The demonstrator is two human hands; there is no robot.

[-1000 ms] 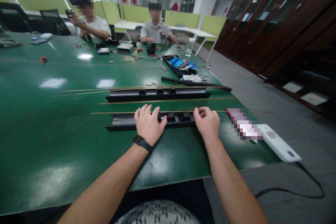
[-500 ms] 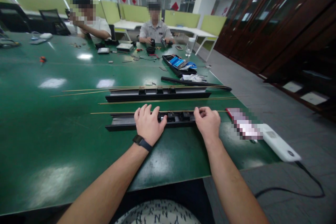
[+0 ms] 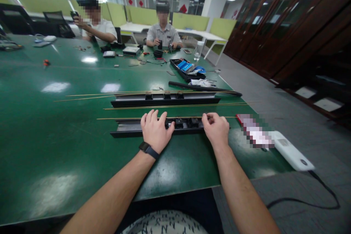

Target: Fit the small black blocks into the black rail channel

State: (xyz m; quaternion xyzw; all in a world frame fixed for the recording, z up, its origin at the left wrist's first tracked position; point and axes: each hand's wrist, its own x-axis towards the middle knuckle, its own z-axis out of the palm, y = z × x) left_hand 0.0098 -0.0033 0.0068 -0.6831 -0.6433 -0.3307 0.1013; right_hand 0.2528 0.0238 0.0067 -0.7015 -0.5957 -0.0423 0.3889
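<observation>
A black rail with a silvery channel lies on the green table before me, small black blocks set inside it. Across its middle rests my left hand, fingers spread over the far edge and thumb beside a block. My right hand is closed in a pinch at the rail's right end, on a thin brass-coloured rod. That rod runs along the rail's far edge and sticks out past its left end. My fingers hide where the rod is gripped.
Beyond lie more thin rods and a second black rail. A long black strip, white gloves and a black tray are farther back. A phone and a white device lie right. Two people sit opposite.
My hands keep nearly the same places; the right one has shifted very slightly left. Across the table, the person in the middle now holds a black object more upright.
</observation>
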